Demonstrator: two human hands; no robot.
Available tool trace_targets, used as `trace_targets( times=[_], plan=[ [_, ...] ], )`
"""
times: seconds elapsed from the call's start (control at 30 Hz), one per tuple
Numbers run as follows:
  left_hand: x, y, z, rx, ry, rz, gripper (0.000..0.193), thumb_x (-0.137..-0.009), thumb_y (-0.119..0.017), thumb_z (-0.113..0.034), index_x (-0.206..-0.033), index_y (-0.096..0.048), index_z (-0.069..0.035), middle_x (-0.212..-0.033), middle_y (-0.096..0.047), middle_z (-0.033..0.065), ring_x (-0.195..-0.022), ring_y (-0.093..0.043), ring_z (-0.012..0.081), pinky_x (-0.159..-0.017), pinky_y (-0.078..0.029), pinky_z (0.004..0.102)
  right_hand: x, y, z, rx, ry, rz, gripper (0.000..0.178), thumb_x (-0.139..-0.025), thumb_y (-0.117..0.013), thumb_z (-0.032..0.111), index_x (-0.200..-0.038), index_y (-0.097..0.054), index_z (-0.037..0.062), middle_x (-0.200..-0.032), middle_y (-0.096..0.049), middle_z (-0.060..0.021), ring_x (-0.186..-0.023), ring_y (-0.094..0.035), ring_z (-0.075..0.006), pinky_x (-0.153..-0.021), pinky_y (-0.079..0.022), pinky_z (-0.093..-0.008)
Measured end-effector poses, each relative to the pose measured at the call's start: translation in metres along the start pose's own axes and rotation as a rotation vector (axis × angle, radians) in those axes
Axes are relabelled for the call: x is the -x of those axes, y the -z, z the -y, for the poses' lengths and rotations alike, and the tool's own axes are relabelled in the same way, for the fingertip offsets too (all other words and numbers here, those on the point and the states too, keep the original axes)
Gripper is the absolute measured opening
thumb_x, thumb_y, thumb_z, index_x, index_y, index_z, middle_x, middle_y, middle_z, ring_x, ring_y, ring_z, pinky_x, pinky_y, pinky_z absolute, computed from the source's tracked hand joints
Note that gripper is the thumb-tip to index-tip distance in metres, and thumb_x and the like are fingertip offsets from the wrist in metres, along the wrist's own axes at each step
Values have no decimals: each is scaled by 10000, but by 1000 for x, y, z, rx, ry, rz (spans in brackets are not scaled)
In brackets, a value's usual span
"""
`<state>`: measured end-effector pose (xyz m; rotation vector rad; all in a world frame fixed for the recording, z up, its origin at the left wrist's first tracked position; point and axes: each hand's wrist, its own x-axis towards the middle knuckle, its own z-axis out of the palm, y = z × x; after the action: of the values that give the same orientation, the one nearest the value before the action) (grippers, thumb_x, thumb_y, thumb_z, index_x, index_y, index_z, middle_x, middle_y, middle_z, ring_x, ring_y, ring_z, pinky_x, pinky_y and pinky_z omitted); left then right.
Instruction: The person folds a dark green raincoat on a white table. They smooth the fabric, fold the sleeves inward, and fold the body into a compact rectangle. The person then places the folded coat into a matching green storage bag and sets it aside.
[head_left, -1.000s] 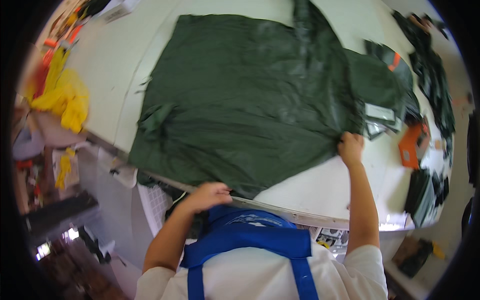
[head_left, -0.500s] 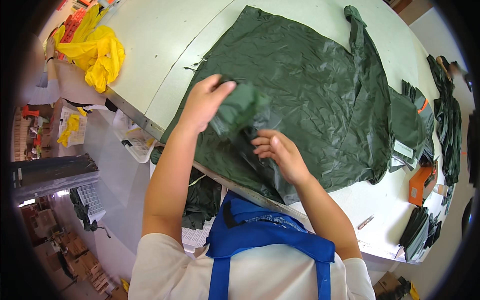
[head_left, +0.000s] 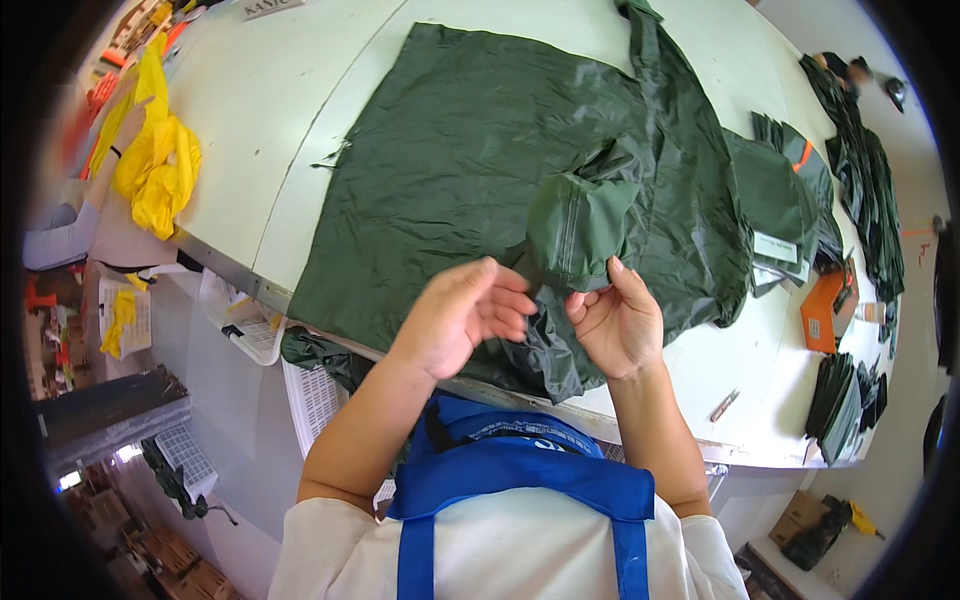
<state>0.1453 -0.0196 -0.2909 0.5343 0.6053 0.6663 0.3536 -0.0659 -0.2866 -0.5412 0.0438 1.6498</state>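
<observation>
A dark green rain garment (head_left: 440, 150), thin, shiny and creased, lies spread over the white table. A gathered end of it (head_left: 578, 228), with a pale seam down its middle, stands up toward me; whether it is a sleeve end or a hood I cannot tell. My right hand (head_left: 625, 325) pinches the near edge of that end between thumb and fingers. Just left of it my left hand (head_left: 465, 315) is open, palm turned inward, fingers loosely bent over the crumpled cloth. A narrow strip of the garment (head_left: 655, 50) stretches to the table's far edge.
Folded green pieces (head_left: 770, 195), an orange box (head_left: 828, 310) and a small cutter (head_left: 725, 404) lie at the right. A dark green stack (head_left: 835, 400) stands nearer. At far left another person's hand (head_left: 130, 125) holds yellow cloth (head_left: 160, 175). White crates (head_left: 240, 320) sit below the table edge.
The gathered end has moved rightward and is now in my right hand's pinch. My left hand has come down off the cloth and opened. The view has shifted a little to the right.
</observation>
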Motion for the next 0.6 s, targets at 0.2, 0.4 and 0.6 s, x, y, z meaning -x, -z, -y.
trace_targets(
  times=[0.2,0.4,0.6],
  plan=[
    [-21,-57,14,419,53,157,285,-982,-463,-235,-1134,-525,-2,-1101,-633,151,-1041,-613,252,-911,-501,387,21,30,14,-54,-68,15,211,-935,-479,139,-1042,-601,4,-977,-673,-137,-817,-670,-245,-705,-564,-372],
    [-26,-85,33,289,35,118,79,-944,-535,-122,-981,-520,-55,-1013,-647,128,-940,-636,244,-854,-504,408,37,47,23,-141,-91,9,250,-931,-469,153,-1118,-555,12,-1004,-654,-146,-820,-654,-256,-675,-543,-339],
    [-25,-104,35,176,-90,26,149,-901,-577,-42,-1040,-544,-83,-986,-653,106,-898,-645,206,-782,-526,361,62,89,64,665,203,-288,286,-954,-504,251,-1134,-543,32,-970,-646,-129,-810,-637,-228,-726,-513,-343]
  ],
)
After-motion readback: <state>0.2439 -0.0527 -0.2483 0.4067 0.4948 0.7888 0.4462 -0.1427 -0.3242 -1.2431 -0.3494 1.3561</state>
